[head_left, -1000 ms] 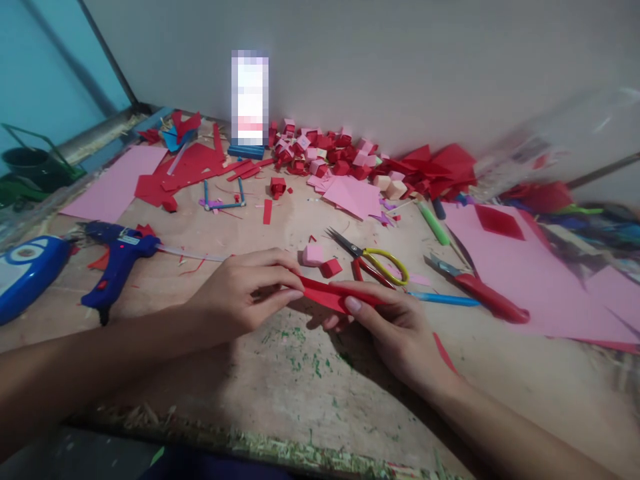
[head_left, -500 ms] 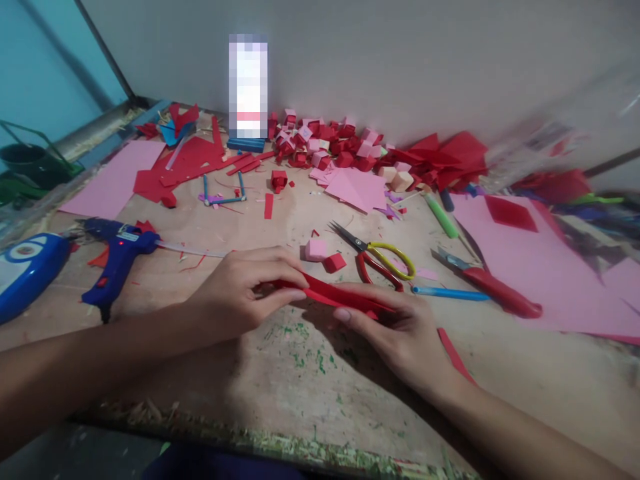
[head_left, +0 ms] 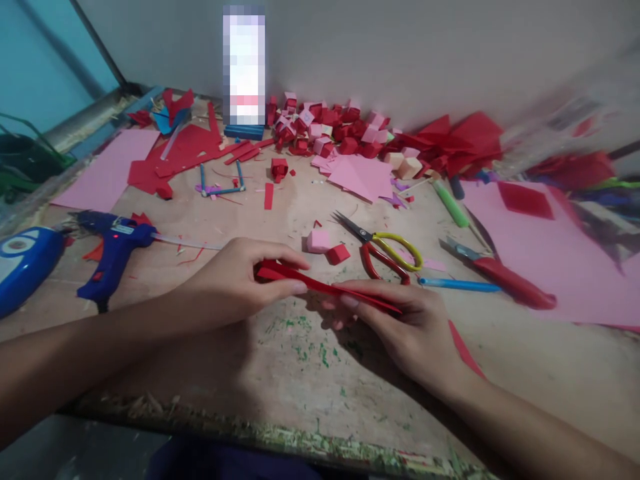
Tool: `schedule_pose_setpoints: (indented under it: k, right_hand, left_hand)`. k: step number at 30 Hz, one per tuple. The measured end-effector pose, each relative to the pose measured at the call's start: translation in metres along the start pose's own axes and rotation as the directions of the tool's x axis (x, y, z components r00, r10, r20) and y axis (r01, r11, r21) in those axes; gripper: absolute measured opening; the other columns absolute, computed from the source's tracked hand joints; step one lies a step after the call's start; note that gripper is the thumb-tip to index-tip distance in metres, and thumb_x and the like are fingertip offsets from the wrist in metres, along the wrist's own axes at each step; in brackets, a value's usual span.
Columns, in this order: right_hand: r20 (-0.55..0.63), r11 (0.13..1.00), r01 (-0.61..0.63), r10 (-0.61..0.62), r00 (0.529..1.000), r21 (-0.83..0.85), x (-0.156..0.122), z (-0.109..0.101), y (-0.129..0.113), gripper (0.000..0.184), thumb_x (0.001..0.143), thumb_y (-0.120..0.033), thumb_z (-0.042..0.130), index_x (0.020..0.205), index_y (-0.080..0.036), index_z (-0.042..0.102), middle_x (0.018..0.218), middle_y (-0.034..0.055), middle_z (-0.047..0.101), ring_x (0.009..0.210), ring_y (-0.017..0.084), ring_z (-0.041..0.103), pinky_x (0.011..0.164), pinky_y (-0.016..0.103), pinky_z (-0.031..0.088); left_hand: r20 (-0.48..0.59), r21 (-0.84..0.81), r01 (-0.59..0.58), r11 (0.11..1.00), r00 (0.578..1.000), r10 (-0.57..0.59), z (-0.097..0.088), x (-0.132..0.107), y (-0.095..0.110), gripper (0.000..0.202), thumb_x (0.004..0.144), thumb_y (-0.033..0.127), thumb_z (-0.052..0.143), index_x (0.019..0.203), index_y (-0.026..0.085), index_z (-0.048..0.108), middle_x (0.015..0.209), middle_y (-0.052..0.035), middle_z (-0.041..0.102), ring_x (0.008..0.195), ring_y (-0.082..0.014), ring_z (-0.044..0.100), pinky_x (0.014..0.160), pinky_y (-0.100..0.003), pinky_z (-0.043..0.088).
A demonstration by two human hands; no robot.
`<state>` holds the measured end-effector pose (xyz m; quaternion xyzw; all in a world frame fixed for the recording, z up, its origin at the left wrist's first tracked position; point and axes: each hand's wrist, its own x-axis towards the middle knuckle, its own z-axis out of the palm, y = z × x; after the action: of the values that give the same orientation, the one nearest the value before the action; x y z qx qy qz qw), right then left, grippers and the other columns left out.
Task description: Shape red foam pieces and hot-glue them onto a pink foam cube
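Between my hands stretches a folded red paper strip [head_left: 320, 285], held above the wooden table. My left hand [head_left: 245, 277] pinches its left end between thumb and fingers. The other end lies in my right hand [head_left: 400, 317], the thumb pressing on top and the fingers beneath. Just beyond the strip sit a small pink paper cube [head_left: 318, 241] and a red paper cube [head_left: 339, 254]. Scissors [head_left: 380, 248] with one yellow and one red handle lie past my right hand. Another red strip [head_left: 465, 348] is partly hidden behind my right wrist.
A blue glue gun [head_left: 115, 247] with its indicator lit lies at left. Many red and pink paper cubes [head_left: 330, 127] are heaped by the wall, near a blurred-out phone [head_left: 245, 67]. To the right are a red-handled cutter [head_left: 515, 283], a blue stick [head_left: 460, 285] and pink sheets [head_left: 560, 267].
The strip has been pressed flatter and turned so it shows a thin edge at right. My left fingers have shifted a little along it. The view has tilted slightly.
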<state>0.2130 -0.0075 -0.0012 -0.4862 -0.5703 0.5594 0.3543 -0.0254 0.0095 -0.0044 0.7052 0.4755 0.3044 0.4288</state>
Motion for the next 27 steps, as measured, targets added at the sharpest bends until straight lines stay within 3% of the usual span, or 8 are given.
schedule_pose_setpoints:
  k: [4, 10, 15, 19, 22, 24, 27]
  right_hand:
    - [0.020, 0.999, -0.030, 0.030, 0.999, 0.036, 0.000, 0.001, 0.000, 0.011, 0.087, -0.026, 0.075, 0.088, -0.029, 0.086, 0.077, 0.0025, 0.081, 0.061, 0.017, 0.074, 0.053, 0.025, 0.059]
    - [0.057, 0.999, -0.033, 0.032, 0.998, 0.003, 0.001, -0.002, -0.001, 0.016, 0.091, -0.030, 0.072, 0.084, -0.024, 0.085, 0.072, 0.0039, 0.079, 0.058, 0.015, 0.072, 0.054, 0.023, 0.058]
    - [0.088, 0.997, -0.060, 0.055, 0.995, 0.052, 0.003, -0.002, -0.002, 0.020, 0.092, -0.033, 0.073, 0.080, -0.020, 0.083, 0.071, 0.0047, 0.078, 0.056, 0.014, 0.070, 0.056, 0.024, 0.060]
    - [0.112, 0.993, -0.063, 0.051, 0.992, 0.105, 0.006, -0.006, -0.002, 0.020, 0.093, -0.033, 0.073, 0.080, -0.019, 0.082, 0.072, 0.0050, 0.079, 0.055, 0.013, 0.070, 0.054, 0.022, 0.060]
    - [0.119, 0.986, -0.064, 0.046, 0.992, 0.151, 0.007, -0.010, 0.000, 0.012, 0.091, -0.029, 0.077, 0.093, -0.019, 0.083, 0.076, 0.0047, 0.080, 0.057, 0.012, 0.071, 0.056, 0.021, 0.059]
    - [0.117, 0.986, -0.065, 0.047, 0.992, 0.157, 0.007, -0.013, 0.002, 0.016, 0.087, -0.026, 0.081, 0.102, -0.021, 0.082, 0.080, 0.0040, 0.081, 0.061, 0.013, 0.072, 0.057, 0.020, 0.059]
    - [0.119, 0.989, -0.061, 0.045, 0.992, 0.135, 0.007, -0.015, 0.003, 0.014, 0.087, -0.025, 0.081, 0.100, -0.022, 0.083, 0.078, 0.0031, 0.081, 0.061, 0.011, 0.071, 0.055, 0.017, 0.055]
  left_hand:
    - [0.145, -0.034, 0.099, 0.994, 0.985, -0.093, -0.006, 0.004, 0.002, 0.014, 0.088, 0.030, 0.071, 0.089, 0.021, 0.082, 0.074, 0.0005, 0.078, 0.067, -0.0145, 0.069, 0.059, -0.022, 0.050]
    - [0.133, 0.054, 0.094, 0.994, 0.986, -0.101, -0.007, 0.002, 0.005, 0.026, 0.090, 0.035, 0.067, 0.073, 0.018, 0.078, 0.063, 0.0001, 0.071, 0.058, -0.0130, 0.061, 0.052, -0.023, 0.042]
    - [0.158, 0.035, 0.134, 0.990, 0.978, -0.138, -0.009, 0.003, 0.006, 0.025, 0.089, 0.034, 0.067, 0.073, 0.018, 0.077, 0.061, 0.0006, 0.070, 0.053, -0.0116, 0.058, 0.049, -0.022, 0.041]
    - [0.241, -0.012, 0.197, 0.980, 0.952, -0.189, -0.014, 0.005, 0.007, 0.022, 0.090, 0.034, 0.066, 0.083, 0.019, 0.079, 0.067, -0.0005, 0.073, 0.056, -0.0111, 0.061, 0.049, -0.019, 0.042]
    - [0.269, -0.004, 0.249, 0.969, 0.933, -0.238, -0.017, 0.006, 0.008, 0.024, 0.092, 0.035, 0.064, 0.084, 0.018, 0.078, 0.072, -0.0011, 0.074, 0.057, -0.0091, 0.058, 0.049, -0.017, 0.042]
    - [0.264, -0.007, 0.267, 0.964, 0.930, -0.256, -0.018, 0.007, 0.009, 0.025, 0.093, 0.035, 0.064, 0.081, 0.017, 0.077, 0.073, -0.0009, 0.073, 0.056, -0.0077, 0.055, 0.048, -0.016, 0.041]
    - [0.263, -0.014, 0.289, 0.957, 0.925, -0.275, -0.017, 0.007, 0.011, 0.023, 0.092, 0.034, 0.065, 0.082, 0.017, 0.078, 0.073, -0.0004, 0.073, 0.056, -0.0073, 0.054, 0.048, -0.015, 0.040]
